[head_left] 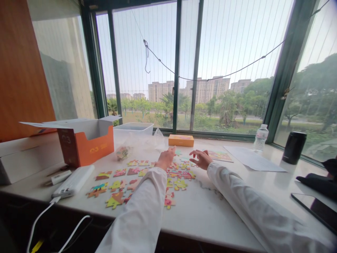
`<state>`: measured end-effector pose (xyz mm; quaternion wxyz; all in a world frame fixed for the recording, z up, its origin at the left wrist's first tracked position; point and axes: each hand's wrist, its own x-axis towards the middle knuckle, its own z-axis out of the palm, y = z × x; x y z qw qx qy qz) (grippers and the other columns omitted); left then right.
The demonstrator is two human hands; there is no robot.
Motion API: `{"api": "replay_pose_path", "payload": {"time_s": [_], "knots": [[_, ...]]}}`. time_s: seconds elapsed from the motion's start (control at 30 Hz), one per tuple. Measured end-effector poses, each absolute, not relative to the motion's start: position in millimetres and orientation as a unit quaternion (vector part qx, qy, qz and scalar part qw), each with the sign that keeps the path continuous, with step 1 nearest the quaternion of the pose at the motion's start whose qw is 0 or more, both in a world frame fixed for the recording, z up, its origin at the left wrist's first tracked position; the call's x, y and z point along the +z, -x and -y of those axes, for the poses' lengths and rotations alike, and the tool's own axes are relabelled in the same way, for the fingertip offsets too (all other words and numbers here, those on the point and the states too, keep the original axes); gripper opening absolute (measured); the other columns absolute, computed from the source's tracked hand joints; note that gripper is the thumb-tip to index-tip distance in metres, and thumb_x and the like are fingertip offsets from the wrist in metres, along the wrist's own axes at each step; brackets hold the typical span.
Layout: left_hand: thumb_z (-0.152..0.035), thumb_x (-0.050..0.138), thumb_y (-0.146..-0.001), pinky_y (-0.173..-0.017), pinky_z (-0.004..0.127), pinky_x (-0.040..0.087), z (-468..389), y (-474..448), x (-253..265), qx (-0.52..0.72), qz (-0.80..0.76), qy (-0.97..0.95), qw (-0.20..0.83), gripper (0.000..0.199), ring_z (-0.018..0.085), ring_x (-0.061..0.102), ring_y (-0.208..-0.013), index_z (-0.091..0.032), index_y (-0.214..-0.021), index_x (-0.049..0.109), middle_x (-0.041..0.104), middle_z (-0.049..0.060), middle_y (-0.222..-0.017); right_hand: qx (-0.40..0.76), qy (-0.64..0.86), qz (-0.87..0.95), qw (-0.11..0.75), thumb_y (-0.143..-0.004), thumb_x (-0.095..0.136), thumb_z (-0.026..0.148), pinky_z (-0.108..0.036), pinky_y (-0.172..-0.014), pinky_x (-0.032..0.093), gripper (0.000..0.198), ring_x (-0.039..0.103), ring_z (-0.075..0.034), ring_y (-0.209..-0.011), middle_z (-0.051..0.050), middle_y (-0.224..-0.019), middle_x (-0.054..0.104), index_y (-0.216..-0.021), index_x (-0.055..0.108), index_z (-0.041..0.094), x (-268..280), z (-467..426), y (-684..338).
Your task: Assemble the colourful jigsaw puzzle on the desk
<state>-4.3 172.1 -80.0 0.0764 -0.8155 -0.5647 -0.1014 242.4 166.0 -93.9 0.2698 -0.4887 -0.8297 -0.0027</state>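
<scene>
The left hand [166, 158] reaches over the jigsaw; whether its fingertips pinch anything cannot be told. The right hand [201, 159], level with it, holds its thumb and bent fingers apart. Just beyond the left fingertips lies a pale green piece [178, 153], with a yellow-orange box [181, 141] behind. A picture card [220, 156] lies just right of the right hand, then a white sheet [254, 160]. Left of the left hand are a clear bag [123, 153] and an orange open-topped box [88, 144]; the left sleeve [143, 207] hides some pieces. Nearer the body than both hands, a red-and-white jigsaw cluster [181, 173] stretches sideways, its long axis roughly left to right. Loose jigsaw pieces [115, 185], yellow, pink and brown with knobbed edges, sit in rough rows left of the left hand, their knobs pointing various ways.
</scene>
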Motion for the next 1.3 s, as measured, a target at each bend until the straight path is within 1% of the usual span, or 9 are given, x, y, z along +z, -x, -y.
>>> {"api": "replay_pose_path", "payload": {"time_s": [0.2,0.37,0.47,0.57,0.67,0.73,0.97,1.1,1.3], "knots": [[-0.009,0.06,-0.084,-0.08,0.028,0.052,-158,-8,-68,-0.089,0.474,0.869,0.115,0.084,0.022,0.068,-0.101,-0.027,-0.154,0.017,0.051,0.012,-0.14,-0.007,0.478,0.834,0.277,-0.086,0.062,0.05,-0.036,-0.081,0.033,0.041,0.063,-0.018,-0.081,-0.003,-0.099,0.07,-0.118,0.062,0.026,-85,-175,-236],[-0.01,0.044,-0.094,-0.078,0.029,0.053,-147,-22,-58,-0.091,0.439,0.882,0.147,0.062,0.021,0.069,-0.1,-0.024,-0.152,0.027,0.054,0.015,-0.136,0.017,0.481,0.829,0.284,-0.085,0.063,0.051,-0.035,-0.08,0.037,0.034,0.063,-0.016,-0.078,-0.001,-0.097,0.07,-0.108,0.067,0.026,-86,-169,-247],[-0.011,0.043,-0.096,-0.076,0.029,0.053,-139,-31,-54,-0.098,0.418,0.887,0.168,0.056,0.021,0.07,-0.097,-0.021,-0.15,0.031,0.056,0.015,-0.134,0.018,0.47,0.832,0.294,-0.085,0.063,0.051,-0.037,-0.083,0.038,0.034,0.063,-0.016,-0.077,-0.002,-0.097,0.07,-0.108,0.067,0.026,-86,-158,-260],[-0.025,0.047,-0.098,-0.073,0.029,0.054,-129,-44,-53,-0.093,0.387,0.9,0.176,0.055,0.022,0.07,-0.096,-0.021,-0.15,0.029,0.057,0.015,-0.132,-0.006,0.446,0.846,0.293,-0.082,0.067,0.05,-0.038,-0.085,0.038,0.036,0.063,-0.017,-0.077,-0.003,-0.093,0.07,-0.106,0.068,0.024,-85,-143,-279],[-0.043,0.051,-0.096,-0.074,0.03,0.054,-119,-58,-54,-0.093,0.357,0.913,0.171,0.067,0.024,0.069,-0.096,-0.022,-0.152,0.023,0.058,0.015,-0.131,-0.019,0.425,0.863,0.274,-0.078,0.071,0.05,-0.038,-0.087,0.038,0.036,0.063,-0.018,-0.08,-0.003,-0.089,0.07,-0.104,0.069,0.025,-85,-129,-308],[-0.047,0.053,-0.094,-0.075,0.031,0.054,-116,-64,-55,-0.089,0.35,0.918,0.164,0.071,0.025,0.069,-0.099,-0.023,-0.152,0.022,0.055,0.016,-0.135,-0.012,0.437,0.862,0.257,-0.077,0.071,0.051,-0.039,-0.087,0.039,0.037,0.063,-0.018,-0.078,-0.003,-0.089,0.07,-0.104,0.069,0.026,-89,-123,-333],[-0.029,0.051,-0.096,-0.078,0.029,0.055,-117,-54,-49,-0.054,0.376,0.912,0.155,0.049,0.022,0.069,-0.102,-0.031,-0.144,0.039,0.049,0.008,-0.145,0.018,0.554,0.794,0.247,-0.07,0.071,0.052,-0.039,-0.086,0.04,0.035,0.062,-0.017,-0.069,-0.002,-0.085,0.072,-0.093,0.073,0.026,-117,-142,-438],[-0.024,0.047,-0.096,-0.079,0.03,0.055,-120,-45,-40,-0.058,0.404,0.895,0.18,0.047,0.021,0.069,-0.1,-0.035,-0.142,0.044,0.049,0.005,-0.145,0.048,0.602,0.743,0.287,-0.069,0.068,0.055,-0.032,-0.077,0.045,0.037,0.063,-0.018,-0.073,0.0,-0.084,0.074,-0.093,0.074,0.027,-123,-152,-479],[-0.013,0.04,-0.094,-0.081,0.031,0.053,-128,-49,-25,-0.023,0.44,0.874,0.202,0.044,0.019,0.069,-0.093,-0.035,-0.126,0.06,0.057,0.003,-0.136,0.083,0.632,0.718,0.278,-0.067,0.075,0.04,-0.026,-0.074,0.048,0.031,0.066,-0.017,-0.078,0.0,-0.085,0.074,-0.093,0.074,0.023,-122,-151,-487]]}}
